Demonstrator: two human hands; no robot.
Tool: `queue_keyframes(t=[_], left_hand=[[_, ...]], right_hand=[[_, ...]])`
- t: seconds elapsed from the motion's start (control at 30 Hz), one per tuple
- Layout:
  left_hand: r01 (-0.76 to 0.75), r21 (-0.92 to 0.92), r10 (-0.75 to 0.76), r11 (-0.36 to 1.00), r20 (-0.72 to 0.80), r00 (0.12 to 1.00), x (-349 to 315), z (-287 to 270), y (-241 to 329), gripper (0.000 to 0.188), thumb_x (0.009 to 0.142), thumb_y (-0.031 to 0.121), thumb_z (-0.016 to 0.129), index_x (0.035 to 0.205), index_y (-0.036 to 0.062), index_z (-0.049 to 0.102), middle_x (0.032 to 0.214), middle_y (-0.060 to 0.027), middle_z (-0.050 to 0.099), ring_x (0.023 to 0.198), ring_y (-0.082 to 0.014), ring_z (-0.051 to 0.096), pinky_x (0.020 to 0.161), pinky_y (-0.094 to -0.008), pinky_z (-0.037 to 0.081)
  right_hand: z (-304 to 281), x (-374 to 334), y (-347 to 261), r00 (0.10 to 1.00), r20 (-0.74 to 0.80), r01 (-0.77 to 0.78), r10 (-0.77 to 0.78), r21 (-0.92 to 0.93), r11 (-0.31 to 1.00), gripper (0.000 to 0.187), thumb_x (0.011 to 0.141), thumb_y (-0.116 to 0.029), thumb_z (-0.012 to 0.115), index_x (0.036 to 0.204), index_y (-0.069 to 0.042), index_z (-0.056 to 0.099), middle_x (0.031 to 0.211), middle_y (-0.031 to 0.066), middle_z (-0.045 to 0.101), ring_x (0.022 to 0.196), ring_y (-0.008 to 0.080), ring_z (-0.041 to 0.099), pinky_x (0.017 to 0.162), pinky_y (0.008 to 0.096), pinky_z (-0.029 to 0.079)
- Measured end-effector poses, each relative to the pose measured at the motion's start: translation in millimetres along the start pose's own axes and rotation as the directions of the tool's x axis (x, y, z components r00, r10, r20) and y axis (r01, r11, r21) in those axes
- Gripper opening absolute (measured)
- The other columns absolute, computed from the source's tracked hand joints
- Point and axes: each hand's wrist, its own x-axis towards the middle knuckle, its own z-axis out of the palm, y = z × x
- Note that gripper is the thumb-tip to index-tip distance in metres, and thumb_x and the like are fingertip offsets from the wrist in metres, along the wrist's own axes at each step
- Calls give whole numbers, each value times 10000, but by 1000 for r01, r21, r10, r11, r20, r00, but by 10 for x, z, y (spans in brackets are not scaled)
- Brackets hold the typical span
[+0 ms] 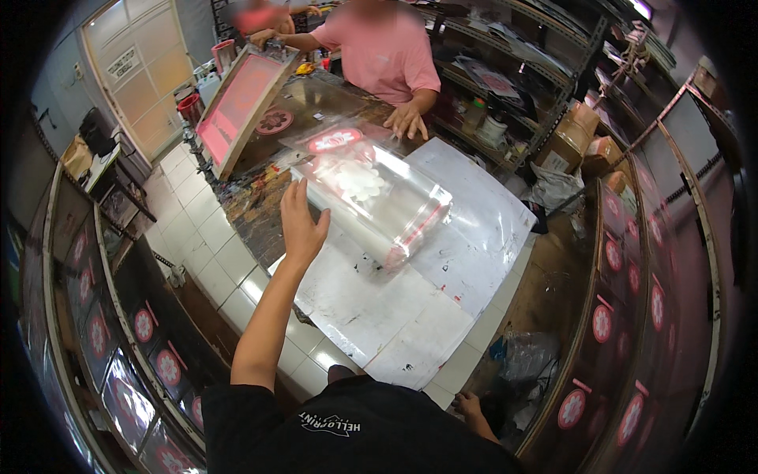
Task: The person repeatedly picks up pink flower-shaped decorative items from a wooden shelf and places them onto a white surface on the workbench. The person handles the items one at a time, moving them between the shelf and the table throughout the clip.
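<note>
My left hand (pixel 302 221) is at the left edge of a clear plastic sheet (pixel 395 193), its fingers stretched and the thumb apart. The sheet bows upward over the table and carries a red round print with a pale flower (pixel 335 141) near its far end. Beneath it, large white paper sheets (pixel 355 304) cover the near table. Low beside my body is my right hand (pixel 469 404), away from the sheet; its fingers are too small to read. Across the table, a person in a pink shirt lifts a wooden-framed printing screen (pixel 243 107) and rests the other hand (pixel 408 120) near the sheet.
Racks of printed clear sheets stand on the left (pixel 130 340) and right (pixel 604 340). Metal shelves (pixel 513 55) and cardboard boxes (pixel 570 138) are at the far right. Red buckets (pixel 190 107) stand by the screen. A second person (pixel 260 17) is farther back.
</note>
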Motion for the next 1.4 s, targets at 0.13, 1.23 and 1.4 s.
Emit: queue_keyframes(t=[0.13,1.23,1.4], left_hand=[[-213,110,189,971,192,963,277,320,304,821,757,174,751,1456,16,349,1487,-255,339,1386,-419,307,1147,-518,254],[-469,-822,946,325,276,172,-2332,467,2796,162,732,54,663,841,38,544,1248,-125,620,1193,-302,557,993,-493,395],[-428,-882,980,197,160,121,-2680,550,3101,145,751,108,653,814,57,534,1240,-125,628,1175,-281,569,967,-488,413]], right_hand=[[11,96,101,999,28,-21,22,-26,999,378,930,-203,631,1223,33,588,1041,136,677,876,255,715,669,356,541],[-260,-1422,-1756,910,-38,324,-412,685,652,436,918,-272,700,1296,-104,560,1290,71,523,1149,187,540,890,337,513],[-480,-1313,-1137,965,-176,253,-194,823,509,373,903,-193,709,1244,-101,590,1269,80,541,1161,174,552,862,343,523]])
